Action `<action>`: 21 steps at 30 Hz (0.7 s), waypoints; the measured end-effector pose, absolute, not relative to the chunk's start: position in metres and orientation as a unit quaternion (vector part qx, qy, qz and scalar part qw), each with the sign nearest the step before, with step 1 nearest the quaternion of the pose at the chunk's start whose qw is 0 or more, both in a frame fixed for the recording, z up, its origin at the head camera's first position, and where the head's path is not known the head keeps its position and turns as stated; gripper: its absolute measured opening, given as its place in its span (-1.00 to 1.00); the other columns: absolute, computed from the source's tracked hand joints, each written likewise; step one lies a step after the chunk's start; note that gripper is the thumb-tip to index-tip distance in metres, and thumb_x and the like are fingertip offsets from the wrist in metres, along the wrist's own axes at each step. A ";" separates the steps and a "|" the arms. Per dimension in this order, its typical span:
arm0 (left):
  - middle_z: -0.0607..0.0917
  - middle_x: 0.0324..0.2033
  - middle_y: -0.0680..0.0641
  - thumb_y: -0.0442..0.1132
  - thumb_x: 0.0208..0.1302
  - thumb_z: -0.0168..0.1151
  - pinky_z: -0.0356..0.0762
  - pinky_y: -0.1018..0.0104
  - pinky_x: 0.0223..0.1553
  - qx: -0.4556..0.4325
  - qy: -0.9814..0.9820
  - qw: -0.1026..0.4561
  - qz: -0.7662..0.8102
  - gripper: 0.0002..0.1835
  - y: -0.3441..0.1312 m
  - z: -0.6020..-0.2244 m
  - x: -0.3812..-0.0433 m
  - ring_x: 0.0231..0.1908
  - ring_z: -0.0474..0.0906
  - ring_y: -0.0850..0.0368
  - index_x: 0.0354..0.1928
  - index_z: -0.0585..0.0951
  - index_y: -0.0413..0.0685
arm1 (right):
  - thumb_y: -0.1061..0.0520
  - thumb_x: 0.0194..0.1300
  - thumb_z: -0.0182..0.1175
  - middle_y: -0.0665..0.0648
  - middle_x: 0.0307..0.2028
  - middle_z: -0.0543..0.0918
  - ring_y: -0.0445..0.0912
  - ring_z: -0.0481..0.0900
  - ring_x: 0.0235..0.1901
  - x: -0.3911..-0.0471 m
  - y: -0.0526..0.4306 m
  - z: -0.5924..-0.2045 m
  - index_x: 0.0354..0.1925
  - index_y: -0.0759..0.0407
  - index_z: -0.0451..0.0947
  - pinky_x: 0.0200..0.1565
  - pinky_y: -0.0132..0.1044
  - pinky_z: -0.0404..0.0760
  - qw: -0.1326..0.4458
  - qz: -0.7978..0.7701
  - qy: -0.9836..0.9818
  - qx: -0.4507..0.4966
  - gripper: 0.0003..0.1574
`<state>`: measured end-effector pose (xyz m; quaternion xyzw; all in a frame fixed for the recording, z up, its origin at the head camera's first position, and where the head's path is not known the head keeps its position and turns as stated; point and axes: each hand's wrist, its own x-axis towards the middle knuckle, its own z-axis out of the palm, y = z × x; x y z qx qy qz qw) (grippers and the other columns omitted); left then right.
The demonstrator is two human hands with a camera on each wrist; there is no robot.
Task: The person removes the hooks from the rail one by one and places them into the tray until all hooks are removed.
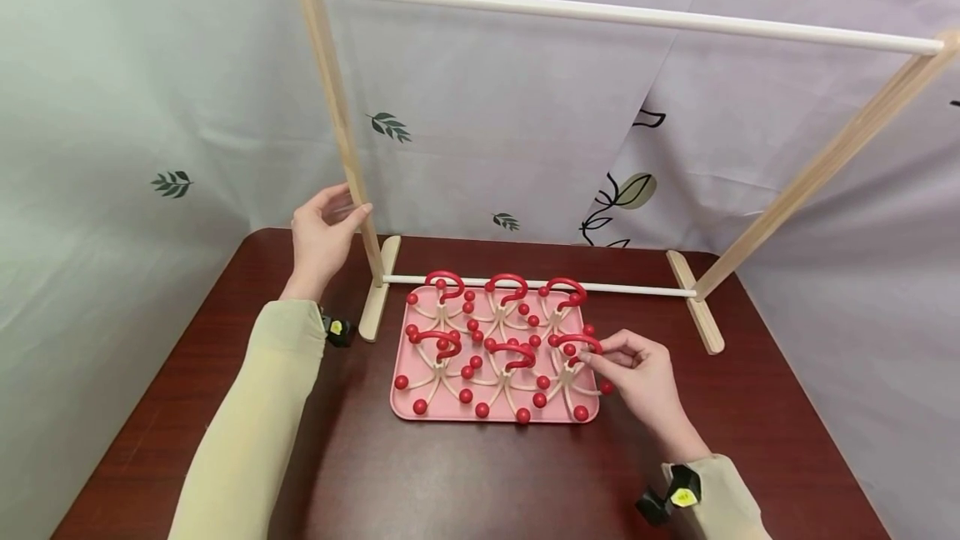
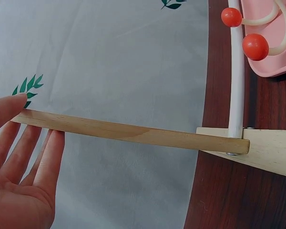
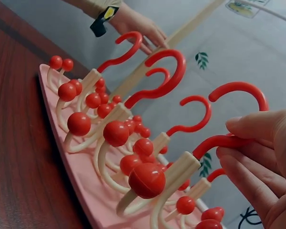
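Observation:
My left hand (image 1: 321, 238) holds the left wooden post (image 1: 335, 90) of an upright rack, thumb on one face and fingers on the other, as the left wrist view also shows. With my right hand (image 1: 643, 375) I pinch the red hook (image 3: 239, 87) of the front-right hanger (image 1: 567, 373), between thumb and fingers. This hanger has cream curved arms tipped with red balls, and appears to stand on the pink tray (image 1: 411, 361). Several matching hangers (image 3: 117, 117) stand beside it in two rows, hooks upward.
The rack's white top bar (image 1: 622, 13) spans high above the tray. A lower white bar (image 1: 637, 289) runs behind the tray, between wooden feet (image 1: 696, 303). Everything stands on a dark red-brown table (image 1: 420, 482), with a patterned curtain (image 1: 487, 123) behind.

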<state>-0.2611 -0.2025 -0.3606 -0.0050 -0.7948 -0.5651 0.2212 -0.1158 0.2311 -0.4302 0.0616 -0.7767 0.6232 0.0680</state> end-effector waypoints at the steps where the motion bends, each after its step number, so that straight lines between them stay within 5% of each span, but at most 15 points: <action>1: 0.71 0.09 -0.17 -0.13 0.34 0.43 0.65 0.21 0.06 -0.005 -0.794 0.221 -0.567 -0.51 -0.202 -0.360 -0.261 0.07 0.66 -0.01 0.27 0.63 -0.07 | 0.36 0.21 0.46 0.23 -0.28 0.79 0.00 0.79 -0.30 -0.116 0.231 -0.432 -0.22 0.41 0.66 -0.39 -0.24 0.76 0.068 0.625 -0.775 0.062 -0.81; 11: 0.71 0.08 -0.16 -0.12 0.33 0.43 0.66 0.23 0.04 -0.004 -0.794 0.223 -0.566 -0.51 -0.203 -0.358 -0.262 0.06 0.67 0.00 0.26 0.63 -0.05 | 0.33 0.23 0.46 0.24 -0.24 0.79 -0.03 0.79 -0.23 -0.117 0.230 -0.445 -0.18 0.43 0.64 -0.20 -0.28 0.76 0.057 0.639 -0.765 0.052 -0.77; 21: 0.71 0.08 -0.17 -0.15 0.34 0.43 0.65 0.25 0.04 -0.001 -0.792 0.222 -0.568 -0.52 -0.202 -0.358 -0.261 0.06 0.67 0.01 0.26 0.63 -0.07 | 0.30 0.23 0.46 0.23 -0.23 0.79 -0.04 0.79 -0.23 -0.114 0.234 -0.448 -0.18 0.38 0.66 -0.24 -0.31 0.75 0.056 0.632 -0.771 0.044 -0.78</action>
